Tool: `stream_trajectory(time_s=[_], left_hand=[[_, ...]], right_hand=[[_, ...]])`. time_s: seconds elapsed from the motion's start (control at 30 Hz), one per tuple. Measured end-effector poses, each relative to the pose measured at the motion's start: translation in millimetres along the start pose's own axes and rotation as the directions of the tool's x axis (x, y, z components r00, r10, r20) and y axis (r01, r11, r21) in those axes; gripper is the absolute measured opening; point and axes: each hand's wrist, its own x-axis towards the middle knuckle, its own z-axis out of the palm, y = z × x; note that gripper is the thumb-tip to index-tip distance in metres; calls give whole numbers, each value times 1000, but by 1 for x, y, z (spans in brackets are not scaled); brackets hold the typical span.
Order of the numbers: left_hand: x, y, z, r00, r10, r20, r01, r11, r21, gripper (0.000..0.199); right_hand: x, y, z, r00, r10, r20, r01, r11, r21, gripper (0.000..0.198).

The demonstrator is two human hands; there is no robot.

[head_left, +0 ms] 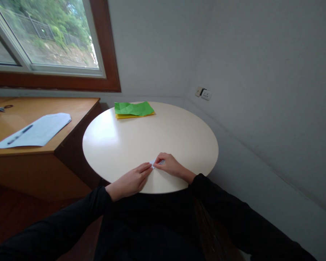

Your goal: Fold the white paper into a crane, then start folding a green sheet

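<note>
A small folded piece of pale paper (152, 163) lies on the near part of the round cream table (176, 134), mostly covered by my fingers. My left hand (134, 178) comes in from the left, its fingers pressed together and closed on the paper's left side. On the other side my right hand (170, 165) pinches the paper between thumb and fingers. The fingertips of both hands are close together. How the paper is folded is too small to make out.
Creased green paper (134, 108) lies over yellow paper (133, 116) at the table's far edge. On the wooden desk (81, 107) to the left are white sheets (49, 127), a dark pen (20, 134) and scissors (0, 108). Walls stand behind and to the right.
</note>
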Motion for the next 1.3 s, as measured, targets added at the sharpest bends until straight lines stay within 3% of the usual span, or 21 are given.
stream_trajectory(time_s=[0.43,0.9,1.3], left_hand=[[4,3,-3,1000,18,-18,-17,999,30,34],[1,0,1,1000,-1,18,1,1000,16,43],[3,2,-1,999,-8,50,3,996,94,37]], right_hand=[[-1,4,2,997,-60,-47,57,996,-73,6],[-3,5,3,997,-8,-79,17,993,115,9],[-5,8,2,990,-115,-82,113,993,-19,18]])
